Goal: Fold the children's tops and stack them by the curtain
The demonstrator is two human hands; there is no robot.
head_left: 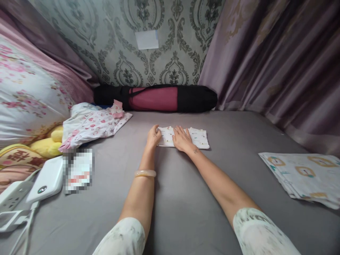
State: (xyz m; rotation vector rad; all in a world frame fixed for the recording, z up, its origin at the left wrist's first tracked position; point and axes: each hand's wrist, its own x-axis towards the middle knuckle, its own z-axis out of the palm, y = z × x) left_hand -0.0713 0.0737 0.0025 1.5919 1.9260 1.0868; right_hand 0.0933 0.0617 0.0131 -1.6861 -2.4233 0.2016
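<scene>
A folded white cloth (198,137) with a small coloured print lies on the grey bed sheet, straight ahead of me. At its left end my left hand (154,136) is curled around the edge, thumb towards the cloth; the other fingers are partly hidden. My right hand (182,139) rests flat on the middle of the cloth, fingers stretched out and slightly spread. Parts of the cloth show between the hands and to the right of my right hand.
A black and dark red long bag (154,99) lies along the wall. Printed clothes (92,122), a yellow plush toy (47,145), a white power bank (46,179) and a power strip (13,194) are on the left. Folded printed cloths (305,175) lie at right.
</scene>
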